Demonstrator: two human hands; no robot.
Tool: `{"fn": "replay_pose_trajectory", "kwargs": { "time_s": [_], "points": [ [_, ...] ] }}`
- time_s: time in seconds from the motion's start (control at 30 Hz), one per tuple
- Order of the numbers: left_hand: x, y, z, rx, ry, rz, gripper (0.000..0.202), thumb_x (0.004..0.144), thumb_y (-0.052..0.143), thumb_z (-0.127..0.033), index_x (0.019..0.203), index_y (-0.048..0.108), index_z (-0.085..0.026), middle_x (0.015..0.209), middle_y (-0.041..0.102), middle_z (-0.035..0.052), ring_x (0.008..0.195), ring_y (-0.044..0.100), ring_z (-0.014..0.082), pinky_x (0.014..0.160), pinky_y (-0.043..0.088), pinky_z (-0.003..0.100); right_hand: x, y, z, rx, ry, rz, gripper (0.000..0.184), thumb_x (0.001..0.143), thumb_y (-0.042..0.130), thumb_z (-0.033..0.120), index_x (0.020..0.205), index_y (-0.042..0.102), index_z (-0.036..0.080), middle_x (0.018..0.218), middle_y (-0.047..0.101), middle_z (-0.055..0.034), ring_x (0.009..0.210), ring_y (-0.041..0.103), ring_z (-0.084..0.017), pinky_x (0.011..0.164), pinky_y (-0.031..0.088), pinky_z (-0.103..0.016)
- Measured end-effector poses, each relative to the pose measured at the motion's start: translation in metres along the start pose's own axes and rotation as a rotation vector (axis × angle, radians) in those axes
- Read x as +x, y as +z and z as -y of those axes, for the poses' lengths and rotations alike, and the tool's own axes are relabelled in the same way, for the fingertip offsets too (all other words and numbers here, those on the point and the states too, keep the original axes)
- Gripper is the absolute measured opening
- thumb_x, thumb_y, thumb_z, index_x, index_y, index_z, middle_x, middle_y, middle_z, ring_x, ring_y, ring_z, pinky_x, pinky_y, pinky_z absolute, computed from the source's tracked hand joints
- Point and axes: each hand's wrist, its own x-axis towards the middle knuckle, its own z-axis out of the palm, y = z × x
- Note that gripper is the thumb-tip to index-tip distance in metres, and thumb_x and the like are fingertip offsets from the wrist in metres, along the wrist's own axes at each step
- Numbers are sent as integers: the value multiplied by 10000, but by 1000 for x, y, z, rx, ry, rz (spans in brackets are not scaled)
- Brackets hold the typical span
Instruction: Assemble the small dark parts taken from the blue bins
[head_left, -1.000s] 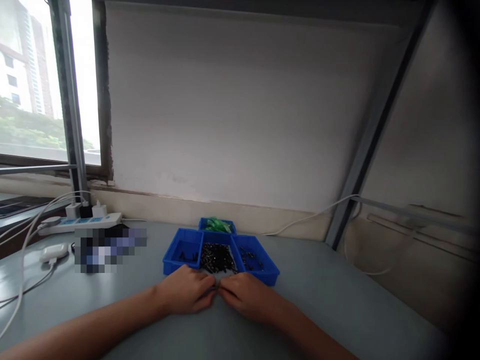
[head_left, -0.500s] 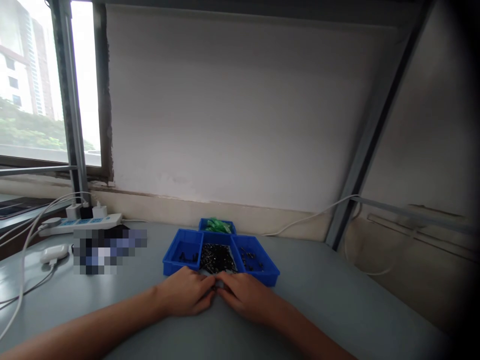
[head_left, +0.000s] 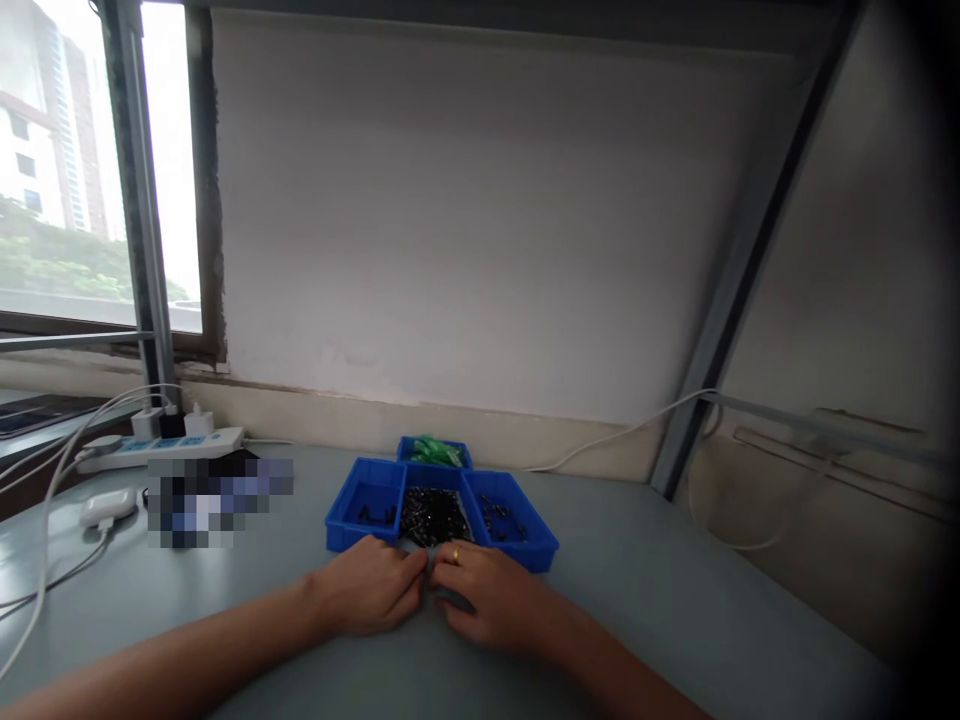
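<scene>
My left hand (head_left: 376,583) is closed in a pinch at the near side of the blue bins, and whatever its fingertips hold is too small to make out. Close beside it is my right hand (head_left: 491,592), wearing a ring; its fingers are bent and its thumb stands apart from them, with nothing visible in the gap. Just beyond the hands lies a heap of small black parts (head_left: 435,515), seemingly in a clear bag. Flanking it are a left blue bin (head_left: 346,538) with a few dark, screw-like pieces and a right blue bin (head_left: 536,556) with several.
Behind stands a smaller blue bin (head_left: 403,452) holding a green plastic bag (head_left: 437,452). At left on the grey table (head_left: 637,600) are a power strip (head_left: 169,448) with plugs, a white charger-like item (head_left: 109,508), cables and a blurred-out object. Metal posts rise either side.
My right hand's thumb and fingers have parted, and its fingertips have drawn slightly away from my left hand. The left hand keeps its pinch in nearly the same place.
</scene>
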Motion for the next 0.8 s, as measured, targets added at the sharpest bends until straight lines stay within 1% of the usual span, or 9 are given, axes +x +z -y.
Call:
{"fn": "replay_pose_trajectory", "kwargs": {
  "time_s": [0.17,0.33,0.43,0.53,0.6,0.67,0.8],
  "points": [
    [-1,1,1,-3,10,-1,126,921,326,-226,875,433,-178,700,616,21,570,607,186,511,442,261,0,0,2,-23,-34,7,120,810,535,222,900,600,176,926,609,-48,874,542,-182,791,402,-275],
    [-1,2,2,-5,9,-17,150,946,297,-238,875,417,-182,667,602,15,548,600,179,495,429,249,-1,1,2,11,-49,19,188,814,526,232,969,615,172,936,623,-57,883,557,-186,779,411,-270],
    [-1,1,2,-12,-10,-23,163,956,286,-241,882,418,-180,673,604,16,549,603,177,496,435,246,-1,-1,2,10,-52,14,212,822,524,238,1002,619,179,953,631,-54,891,565,-184,781,414,-267],
    [0,2,3,-20,-56,-27,150,951,299,-233,907,430,-174,709,622,28,580,619,187,515,456,255,-1,-3,1,-25,-62,-10,200,840,502,221,992,625,179,940,635,-55,888,566,-179,785,414,-265],
    [0,3,4,-10,-92,-28,124,933,331,-218,917,443,-170,732,632,42,611,632,199,541,475,268,0,-4,-2,-72,-52,-49,198,859,469,204,975,627,176,927,634,-59,880,563,-178,766,419,-267],
    [1,6,3,17,-122,-12,107,909,362,-204,904,462,-167,725,635,53,622,638,208,561,491,280,1,-5,-6,-121,-12,-122,209,877,438,198,969,625,177,918,633,-63,878,559,-183,753,422,-275],
    [2,8,0,72,-159,29,171,909,349,-230,871,500,-158,655,625,62,573,637,215,552,506,292,2,-6,-19,-201,166,-308,215,889,423,184,949,629,165,897,640,-73,874,557,-199,796,414,-311]
  ]
}}
